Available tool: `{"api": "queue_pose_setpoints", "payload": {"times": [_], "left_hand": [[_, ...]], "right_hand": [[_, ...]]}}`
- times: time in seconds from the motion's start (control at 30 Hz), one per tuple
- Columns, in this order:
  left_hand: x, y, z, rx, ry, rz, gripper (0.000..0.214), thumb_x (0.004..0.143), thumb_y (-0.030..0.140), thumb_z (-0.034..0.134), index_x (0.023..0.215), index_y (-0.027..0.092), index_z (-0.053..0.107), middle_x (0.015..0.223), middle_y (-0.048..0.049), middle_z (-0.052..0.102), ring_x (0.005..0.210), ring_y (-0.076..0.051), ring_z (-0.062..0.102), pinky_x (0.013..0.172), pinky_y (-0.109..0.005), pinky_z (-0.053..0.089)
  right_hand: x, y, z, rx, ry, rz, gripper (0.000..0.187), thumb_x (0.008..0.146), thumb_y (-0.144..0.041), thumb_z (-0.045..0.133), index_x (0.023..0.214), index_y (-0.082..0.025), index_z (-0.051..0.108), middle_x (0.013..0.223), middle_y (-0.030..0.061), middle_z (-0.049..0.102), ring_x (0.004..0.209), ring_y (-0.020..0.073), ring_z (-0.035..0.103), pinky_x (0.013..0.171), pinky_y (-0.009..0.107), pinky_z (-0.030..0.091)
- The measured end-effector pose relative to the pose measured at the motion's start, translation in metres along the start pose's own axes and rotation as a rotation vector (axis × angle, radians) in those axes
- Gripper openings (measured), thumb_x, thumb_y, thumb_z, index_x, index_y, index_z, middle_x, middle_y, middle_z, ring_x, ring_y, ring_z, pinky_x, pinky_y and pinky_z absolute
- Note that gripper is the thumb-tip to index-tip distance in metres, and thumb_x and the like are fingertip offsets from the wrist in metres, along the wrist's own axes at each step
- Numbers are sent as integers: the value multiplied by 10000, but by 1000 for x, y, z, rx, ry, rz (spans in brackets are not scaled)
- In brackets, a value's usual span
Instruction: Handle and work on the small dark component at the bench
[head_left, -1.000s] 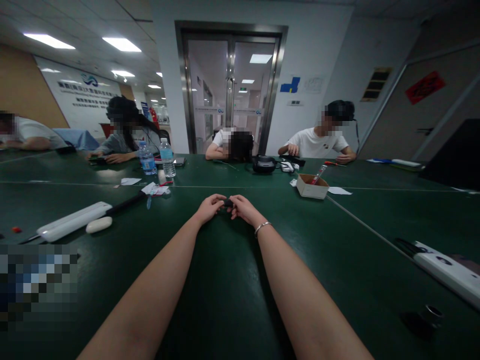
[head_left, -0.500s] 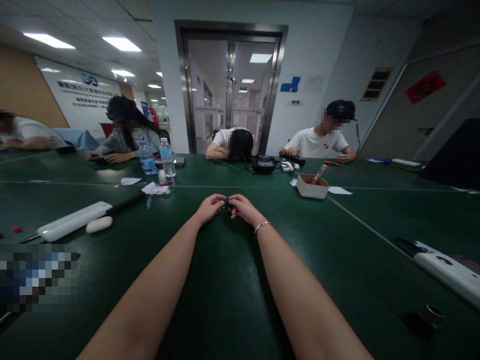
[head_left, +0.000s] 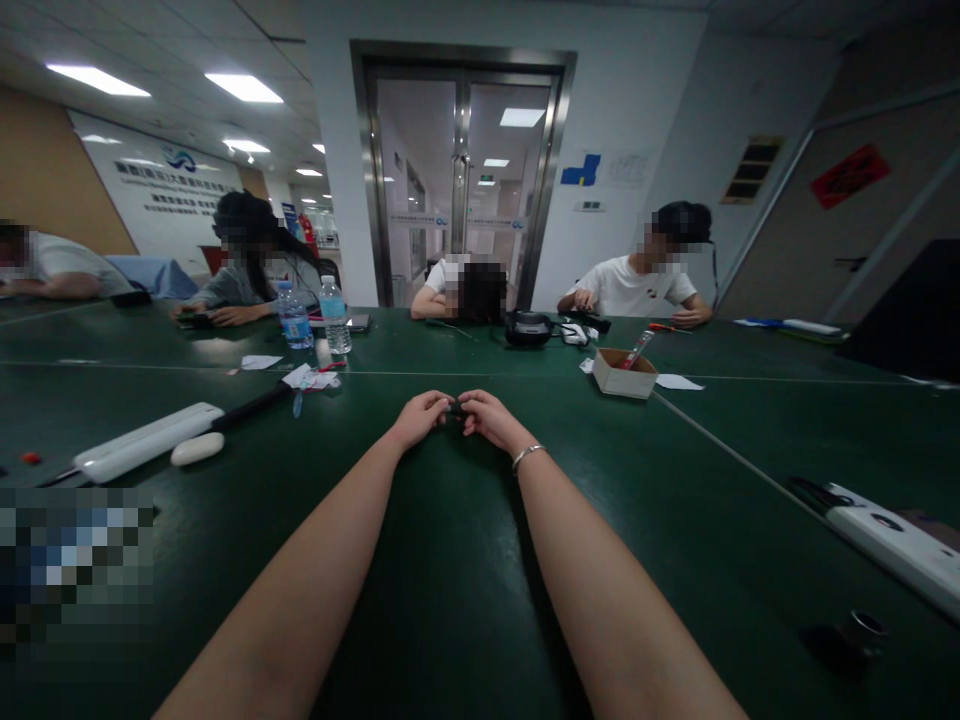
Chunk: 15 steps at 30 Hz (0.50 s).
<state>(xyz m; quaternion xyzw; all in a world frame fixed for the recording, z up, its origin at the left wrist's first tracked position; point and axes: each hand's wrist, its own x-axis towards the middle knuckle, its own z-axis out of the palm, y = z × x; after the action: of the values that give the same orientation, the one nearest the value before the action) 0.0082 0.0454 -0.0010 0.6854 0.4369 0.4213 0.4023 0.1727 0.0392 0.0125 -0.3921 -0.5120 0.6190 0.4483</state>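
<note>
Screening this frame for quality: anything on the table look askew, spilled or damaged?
No visible spill or damage. Mildly untidy: loose scraps bunched near the water bottles, and a slim item slanting up out of the small box. The dark thing between the left hand and right hand is too small to judge.

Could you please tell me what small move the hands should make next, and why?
Perhaps turn the small dark object slightly with the right hand while the left hand steadies it: it sits between the two hands, which hide part of it.
</note>
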Motion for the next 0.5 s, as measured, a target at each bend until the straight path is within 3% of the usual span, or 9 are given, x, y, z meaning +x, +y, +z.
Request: {"api": "queue_pose_setpoints", "payload": {"times": [0.1,0.23,0.4,0.5], "left_hand": [[-1,2,0,31,-1,8,347,799,412,464,964,146,614,630,3,535,527,-91,450,503,-208,363],[-2,4,1,-30,24,-15,305,743,337,545,979,153,604,760,-18,585,563,-90,467,504,-204,374],[-1,3,0,-43,-14,19,309,788,370,480,954,148,618,636,0,544,521,-87,451,490,-203,358],[-1,3,1,-54,-4,7,298,754,345,525,964,151,610,708,-10,577,535,-85,459,496,-206,362]], "right_hand": [[-1,0,-2,22,-5,1,107,816,-51,467,855,-142,508,581,-20,555,366,54,479,389,185,501],[0,1,-3,36,-21,-4,90,817,-66,485,843,-140,530,587,-12,561,377,56,488,406,187,509],[0,2,-3,44,-32,-9,104,822,-59,461,833,-135,531,580,-5,564,381,60,486,405,192,505],[0,1,-2,48,-28,-8,123,824,-47,442,832,-133,529,579,-4,566,375,57,478,405,193,502]]}}
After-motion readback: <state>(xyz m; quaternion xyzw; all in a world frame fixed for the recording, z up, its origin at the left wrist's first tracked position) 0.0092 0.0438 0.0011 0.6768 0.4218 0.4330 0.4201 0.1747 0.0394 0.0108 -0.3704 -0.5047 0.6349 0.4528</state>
